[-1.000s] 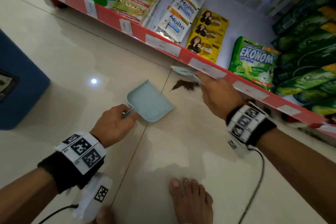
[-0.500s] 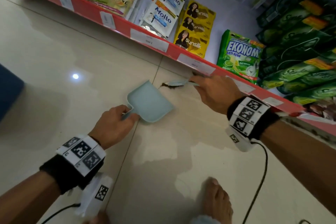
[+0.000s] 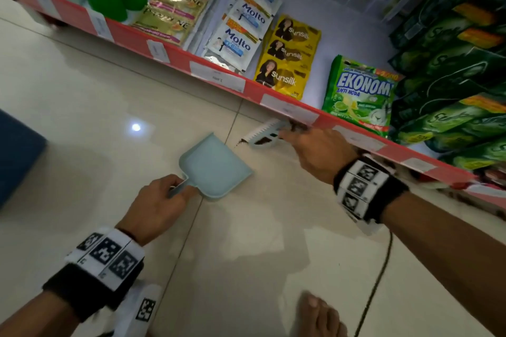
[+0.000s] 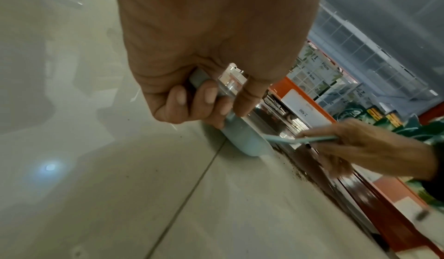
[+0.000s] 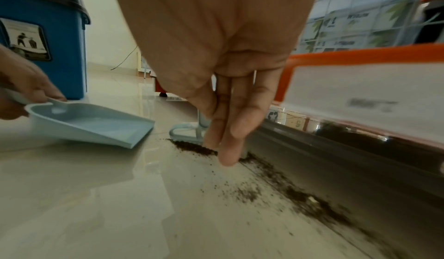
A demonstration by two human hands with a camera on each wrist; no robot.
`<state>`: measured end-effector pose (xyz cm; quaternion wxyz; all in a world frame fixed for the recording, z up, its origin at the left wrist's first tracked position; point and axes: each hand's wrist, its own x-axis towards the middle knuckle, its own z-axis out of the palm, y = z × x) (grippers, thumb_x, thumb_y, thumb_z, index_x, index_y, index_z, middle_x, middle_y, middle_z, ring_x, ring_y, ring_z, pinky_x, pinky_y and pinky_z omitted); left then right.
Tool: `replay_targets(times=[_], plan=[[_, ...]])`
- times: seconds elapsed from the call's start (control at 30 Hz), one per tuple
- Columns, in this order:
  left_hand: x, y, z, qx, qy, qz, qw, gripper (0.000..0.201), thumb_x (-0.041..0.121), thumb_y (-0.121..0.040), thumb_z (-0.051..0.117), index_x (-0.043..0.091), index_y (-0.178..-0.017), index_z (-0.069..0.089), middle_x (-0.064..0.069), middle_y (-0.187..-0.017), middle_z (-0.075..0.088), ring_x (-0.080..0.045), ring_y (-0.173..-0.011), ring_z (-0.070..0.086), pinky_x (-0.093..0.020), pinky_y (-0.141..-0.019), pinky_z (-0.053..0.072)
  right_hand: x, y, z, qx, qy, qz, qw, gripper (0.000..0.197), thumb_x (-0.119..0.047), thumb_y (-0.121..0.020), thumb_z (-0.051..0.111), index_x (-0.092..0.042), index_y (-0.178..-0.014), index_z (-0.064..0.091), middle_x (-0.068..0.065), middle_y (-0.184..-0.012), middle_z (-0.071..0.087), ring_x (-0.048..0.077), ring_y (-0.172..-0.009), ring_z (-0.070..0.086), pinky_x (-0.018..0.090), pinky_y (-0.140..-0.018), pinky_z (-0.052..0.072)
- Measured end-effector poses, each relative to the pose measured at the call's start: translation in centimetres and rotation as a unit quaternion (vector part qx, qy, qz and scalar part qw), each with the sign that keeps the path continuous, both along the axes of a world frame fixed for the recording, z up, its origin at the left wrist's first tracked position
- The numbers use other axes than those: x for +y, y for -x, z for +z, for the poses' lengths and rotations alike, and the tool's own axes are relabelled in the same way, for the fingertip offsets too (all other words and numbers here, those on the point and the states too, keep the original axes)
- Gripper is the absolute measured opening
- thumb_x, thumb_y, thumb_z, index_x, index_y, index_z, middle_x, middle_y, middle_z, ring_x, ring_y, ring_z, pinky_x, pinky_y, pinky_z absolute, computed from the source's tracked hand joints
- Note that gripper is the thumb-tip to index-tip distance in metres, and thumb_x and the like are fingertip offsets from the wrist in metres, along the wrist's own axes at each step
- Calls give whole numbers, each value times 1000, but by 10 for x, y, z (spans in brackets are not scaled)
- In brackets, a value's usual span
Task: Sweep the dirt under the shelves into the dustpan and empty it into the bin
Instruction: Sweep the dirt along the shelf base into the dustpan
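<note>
Dustpan (image 3: 216,167): one, pale blue, on the floor tiles (image 3: 82,96), its open lip tilted down toward the shelf edge (image 3: 175,53); a short gap separates the lip from the dirt.

Brush (image 3: 264,134): one, small, same pale blue, white bristles down on the floor just beside the shelf.

Dirt (image 5: 197,148): one dark heap against the bristles, plus a loose trail of grains running along the foot of the shelf.

Bin (image 5: 45,35): one, blue, with a dark rim and a picture label, standing on the floor behind the dustpan.

Hands: two. Left hand (image 3: 156,206) has fingers curled round the dustpan handle. Right hand (image 3: 320,153) pinches the brush handle between thumb and fingers, the fingertips pointing down close to the floor.

Foot (image 3: 320,314): one, bare, at the near edge.

Surface and room: glossy cream tile with grout lines and one lamp reflection; a red-fronted shop shelf with white price labels, stocked with sachet strips, a green detergent bag and green bottles.

View notes: only the right wrist view shows the bin's label and the full dirt trail; the head view alone shows the goods; the left wrist view shows the grip on the handle from below.
</note>
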<state>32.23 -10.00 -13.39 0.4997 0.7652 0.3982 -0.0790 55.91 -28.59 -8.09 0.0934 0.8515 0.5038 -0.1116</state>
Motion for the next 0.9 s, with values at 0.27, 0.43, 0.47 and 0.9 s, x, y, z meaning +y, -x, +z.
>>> replay_targets(times=[0.27,0.43,0.47,0.9], plan=[[-13,3,20,9,-43,1,999,39,35,-93,60,-2,-86,66,-5,-64,59,-17,-60,51,-30,-57,37,-19,4,15,46,-97,-47,993,44,-17,-97,44,-34,-138,48,17,-106,69,40,-89,64,45,-73,53],[-11,26,27,24,-64,23,997,63,54,-71,48,-3,-87,68,-20,-75,67,-21,-61,52,-31,-58,38,54,20,-5,42,-133,5,990,47,-12,-95,46,-33,-137,51,11,-91,68,34,-83,65,35,-64,40],[-12,30,28,29,-66,27,997,64,55,-70,47,-3,-87,68,-20,-75,67,-22,-61,53,-31,-58,38,64,23,-9,35,-125,18,991,47,-12,-95,46,-33,-137,51,11,-92,69,33,-84,64,35,-64,38],[-9,34,23,18,-73,38,996,66,54,-70,45,-5,-88,66,-9,-67,61,-21,-62,52,-31,-60,40,-22,-6,11,130,-106,-19,986,46,-14,-91,50,-36,-130,58,3,-89,73,30,-79,67,41,-68,55]])
